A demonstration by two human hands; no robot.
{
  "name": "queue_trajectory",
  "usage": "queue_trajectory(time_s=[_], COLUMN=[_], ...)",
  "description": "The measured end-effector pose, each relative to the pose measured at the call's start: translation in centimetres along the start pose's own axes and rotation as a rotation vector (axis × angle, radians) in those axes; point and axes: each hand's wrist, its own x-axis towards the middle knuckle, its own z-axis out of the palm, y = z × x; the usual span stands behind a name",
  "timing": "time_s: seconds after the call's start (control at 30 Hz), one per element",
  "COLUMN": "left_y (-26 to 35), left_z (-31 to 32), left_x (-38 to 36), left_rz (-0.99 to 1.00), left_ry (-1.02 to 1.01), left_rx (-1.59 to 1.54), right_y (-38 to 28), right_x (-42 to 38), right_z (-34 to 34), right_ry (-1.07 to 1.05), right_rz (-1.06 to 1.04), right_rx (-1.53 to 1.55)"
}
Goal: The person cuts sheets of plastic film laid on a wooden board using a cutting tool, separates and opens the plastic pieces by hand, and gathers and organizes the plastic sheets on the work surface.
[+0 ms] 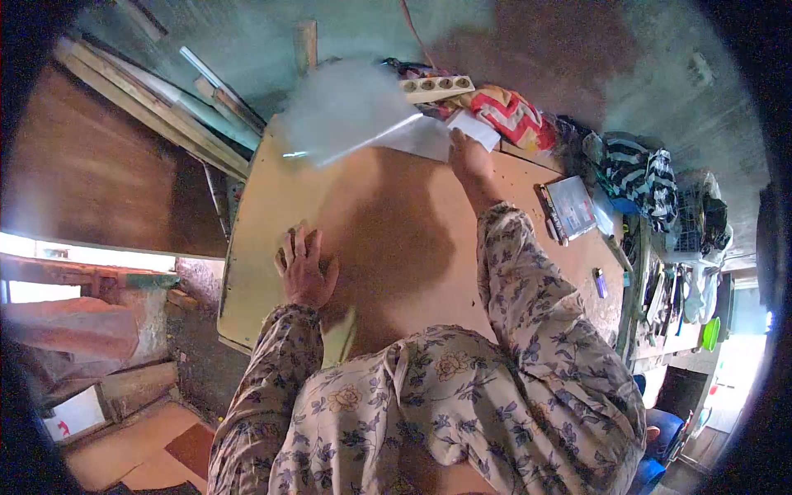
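Observation:
My left hand is on the tan table board, fingers spread and nothing in them. My right hand reaches to the far side of the board, its fingers closed on a white paper-like sheet. To the left of that hand, a cloudy, see-through plastic sheet lies over the board's far edge, with a bright fold running along its near side. A dark shadow covers the board between my two hands.
A power strip and red patterned cloth lie behind the right hand. On the right are a flat box, a purple lighter and a striped black-and-white bag. Wooden planks lean at the left.

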Motion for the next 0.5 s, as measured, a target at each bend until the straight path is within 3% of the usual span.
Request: queue_trajectory(time_s=[0.03, 0.13, 0.17, 0.23, 0.27, 0.33, 0.37, 0.43, 0.5], left_y=[0.0, 0.0, 0.0, 0.3, 0.4, 0.4, 0.2, 0.2, 0.4], left_z=[-0.1, -0.4, -0.4, -0.5, -0.7, -0.6, -0.2, -0.2, -0.8], left_x=[0.0, 0.0, 0.0, 0.0, -0.1, 0.1, 0.0, 0.2, 0.0], left_rz=[0.001, 0.036, 0.034, 0.04, 0.023, 0.018, 0.017, 0.032, 0.019], left_ry=[-0.002, 0.005, 0.005, -0.004, -0.02, -0.032, -0.034, -0.037, -0.021], left_rx=[0.0, -0.024, -0.016, -0.008, -0.008, -0.007, 0.022, 0.054, 0.004], right_y=[0.2, -2.1, -2.6, -3.4, -3.2, -2.8, -2.6, -2.0, -1.1], right_x=[0.2, -0.7, -0.1, 1.4, 1.5, 1.6, 2.0, 2.7, 2.3], right_z=[0.9, 2.8, 2.8, 2.3, 2.7, 3.5, 4.1, 4.8, 2.7], right_ry=[0.072, 0.08, 0.082, -0.334, -0.337, -0.222, -0.216, -0.231, -0.195], right_rz=[-0.164, -0.339, -0.329, -0.308, -0.297, -0.197, -0.187, -0.296, -0.362], right_rx=[-0.137, -0.358, -0.359, -0.483, -0.481, -0.156, -0.156, -0.437, -0.388])
